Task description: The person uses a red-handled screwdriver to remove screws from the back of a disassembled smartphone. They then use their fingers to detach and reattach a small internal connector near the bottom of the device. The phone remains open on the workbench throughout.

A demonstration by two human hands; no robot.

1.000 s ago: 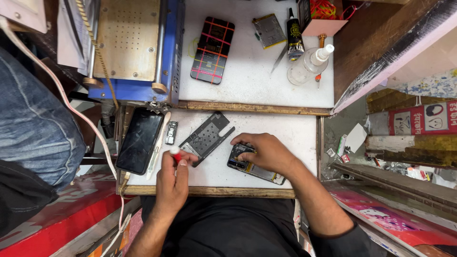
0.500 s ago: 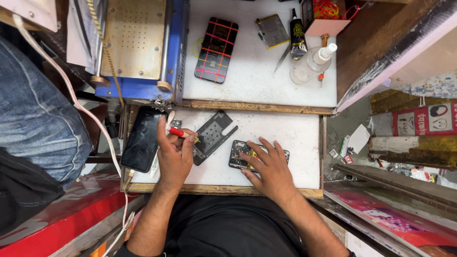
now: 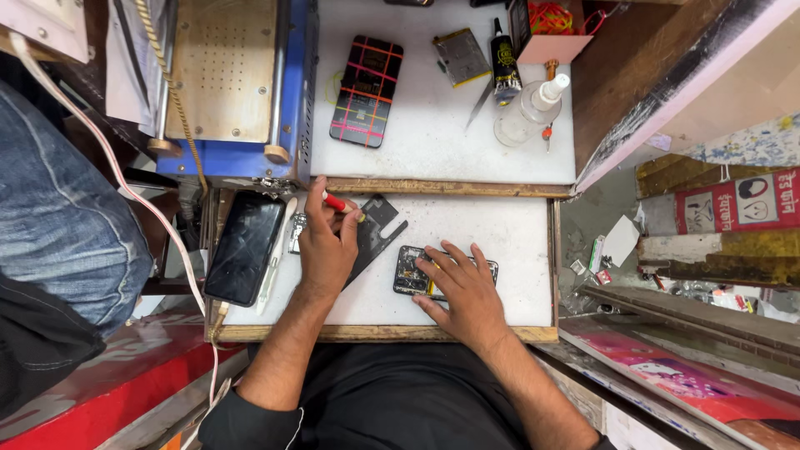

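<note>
Two hands [image 3: 327, 250], three phones [image 3: 247, 247], one bottle [image 3: 527, 112].

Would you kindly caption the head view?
Left hand holds a red tool; right hand presses an opened phone.

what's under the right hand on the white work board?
The right hand lies flat on an opened black phone body, circuitry showing at its left end. Its middle is covered by the palm; the white work board lies beneath.

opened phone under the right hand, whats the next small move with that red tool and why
Probably bring the red-handled tool across to the opened phone. The left hand holds it up by the dark back cover, away from the phone, while the right hand lies flat on the phone, steadying it on the white mat.
</note>
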